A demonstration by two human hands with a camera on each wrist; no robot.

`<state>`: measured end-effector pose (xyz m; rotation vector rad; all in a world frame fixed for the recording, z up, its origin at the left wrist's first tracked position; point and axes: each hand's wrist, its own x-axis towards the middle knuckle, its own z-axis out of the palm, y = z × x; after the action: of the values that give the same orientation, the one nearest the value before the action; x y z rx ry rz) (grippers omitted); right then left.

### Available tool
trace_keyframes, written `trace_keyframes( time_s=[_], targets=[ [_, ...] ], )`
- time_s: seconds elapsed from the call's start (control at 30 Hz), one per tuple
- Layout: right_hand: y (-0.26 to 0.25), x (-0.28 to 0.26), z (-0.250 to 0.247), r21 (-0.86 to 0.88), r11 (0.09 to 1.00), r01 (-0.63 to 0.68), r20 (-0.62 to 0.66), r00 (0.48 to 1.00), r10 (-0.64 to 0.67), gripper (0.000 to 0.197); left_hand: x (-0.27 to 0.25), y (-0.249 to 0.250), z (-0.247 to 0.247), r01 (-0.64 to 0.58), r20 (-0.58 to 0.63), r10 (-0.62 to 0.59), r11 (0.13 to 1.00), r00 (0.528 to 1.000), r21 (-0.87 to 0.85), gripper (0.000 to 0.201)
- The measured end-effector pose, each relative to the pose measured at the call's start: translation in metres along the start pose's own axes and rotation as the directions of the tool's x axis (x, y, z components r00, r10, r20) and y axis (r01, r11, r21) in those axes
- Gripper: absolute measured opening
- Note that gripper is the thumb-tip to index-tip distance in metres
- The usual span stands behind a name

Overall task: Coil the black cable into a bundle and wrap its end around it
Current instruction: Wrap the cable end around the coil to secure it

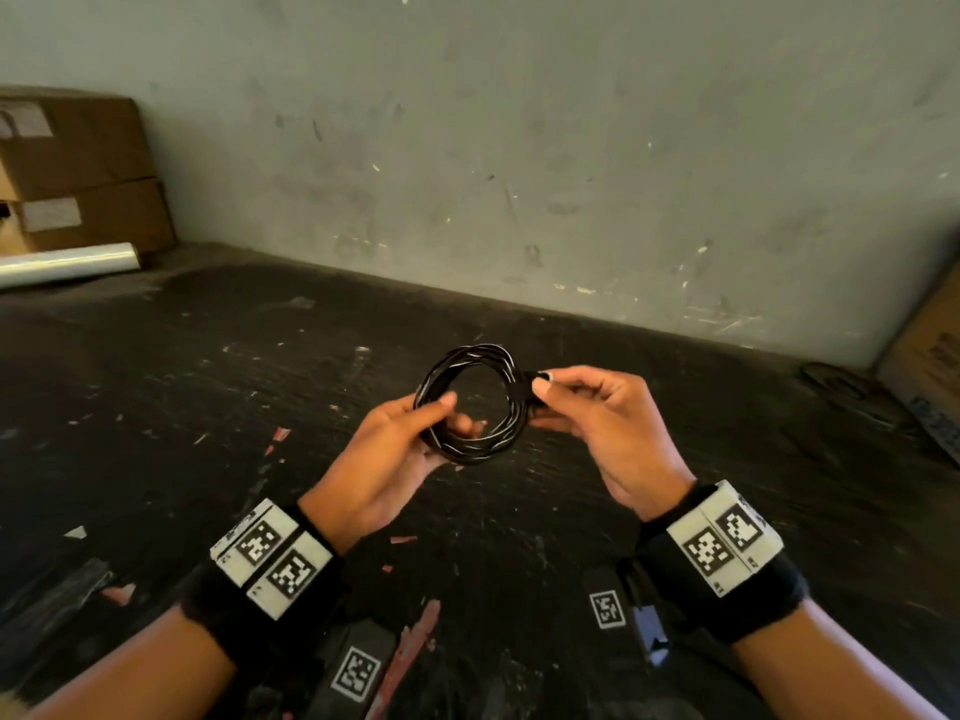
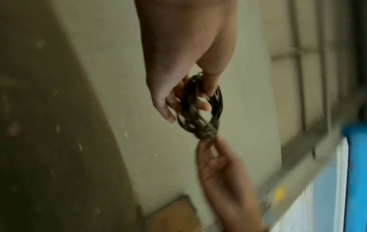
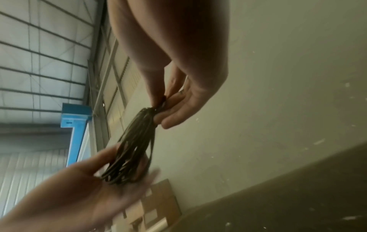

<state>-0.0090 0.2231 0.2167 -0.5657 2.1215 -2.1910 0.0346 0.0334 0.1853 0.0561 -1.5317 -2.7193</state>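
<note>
Free room and obstacles. The dark bench (image 1: 208, 387) lies open beneath and around both hands, which hold the black cable (image 1: 470, 402) coil above it. Rear limit: the scuffed grey wall (image 1: 519, 148). Far left corner: stacked cardboard boxes (image 1: 78, 168), with a clear film roll (image 1: 67, 262) lying just in front. Right edge: a tilted carton (image 1: 930, 345) and, beside it, a dark ring-shaped item (image 1: 836, 387) on the bench. Near edge: tagged black devices (image 1: 358, 667) between the forearms.
</note>
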Motion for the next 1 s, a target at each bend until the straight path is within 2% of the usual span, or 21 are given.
trace_keyframes(
  time_s=[0.07,0.13,0.2,0.27,0.37,0.43,0.5,0.57,0.6,0.67,0.73,0.8,0.9,0.93,1.0],
  targets=[
    [0.007,-0.002,-0.001,-0.052,0.998,-0.02,0.032,0.999,0.022,0.012,0.002,0.006,0.001,0.034,0.002,-0.034,0.98,0.999,-0.195,0.013],
    [0.015,-0.003,0.001,-0.049,0.998,-0.033,0.043,0.998,0.035,0.011,0.005,0.013,0.001,0.045,-0.017,-0.052,0.961,0.999,-0.274,0.015],
    [0.022,-0.004,0.004,-0.027,0.999,-0.027,0.063,0.998,0.028,0.011,0.006,0.019,-0.002,0.049,-0.018,-0.057,0.952,0.998,-0.302,0.016],
    [0.029,-0.007,0.009,-0.024,0.999,-0.024,0.093,0.995,0.026,0.01,0.008,0.021,-0.004,0.039,-0.057,-0.058,0.956,0.997,-0.29,0.025],
    [0.039,-0.011,0.019,-0.028,0.999,-0.044,0.118,0.992,0.047,0.01,0.014,0.019,-0.006,-0.02,-0.286,-0.007,0.996,0.958,-0.092,0.042],
    [0.046,-0.01,0.023,-0.133,0.99,-0.044,0.145,0.987,0.063,0.012,0.014,0.018,-0.008,-0.032,-0.366,0.068,0.994,0.928,0.103,0.044],
    [0.051,-0.006,0.03,-0.328,0.945,0.002,0.233,0.969,0.079,0.034,0.01,0.016,-0.018,-0.035,-0.362,0.156,0.946,0.919,0.321,0.043],
    [0.049,-0.001,0.045,-0.452,0.887,0.091,0.346,0.935,0.08,0.063,0.003,0.012,-0.035,-0.025,-0.288,0.208,0.849,0.935,0.528,0.043],
    [0.048,0.001,0.055,-0.484,0.862,0.15,0.402,0.913,0.067,0.065,-0.002,0.01,-0.043,-0.022,-0.238,0.208,0.796,0.949,0.605,0.044],
    [0.053,0.008,0.08,-0.533,0.793,0.295,0.518,0.855,0.031,0.04,-0.011,0.007,-0.06,-0.02,-0.196,0.202,0.744,0.96,0.668,0.047],
    [0.066,0.012,0.106,-0.577,0.708,0.408,0.585,0.811,0.009,0.021,-0.019,0.007,-0.082,0.033,-0.253,0.185,0.744,0.949,0.667,0.056],
    [0.084,0.014,0.128,-0.566,0.711,0.417,0.626,0.779,0.041,0.021,-0.027,0.007,-0.107,0.098,-0.352,0.202,0.733,0.914,0.673,0.059],
    [0.114,0.014,0.153,-0.501,0.801,0.328,0.643,0.761,0.091,0.025,-0.044,0.005,-0.156,0.185,-0.474,0.267,0.679,0.839,0.71,0.057],
    [0.126,0.013,0.159,-0.505,0.805,0.311,0.647,0.753,0.114,0.024,-0.051,0.004,-0.174,0.224,-0.52,0.274,0.674,0.809,0.704,0.057],
    [0.152,0.009,0.174,-0.567,0.747,0.347,0.682,0.706,0.19,0.023,-0.068,0.003,-0.208,0.297,-0.612,0.265,0.69,0.745,0.66,0.054]
  ],
)
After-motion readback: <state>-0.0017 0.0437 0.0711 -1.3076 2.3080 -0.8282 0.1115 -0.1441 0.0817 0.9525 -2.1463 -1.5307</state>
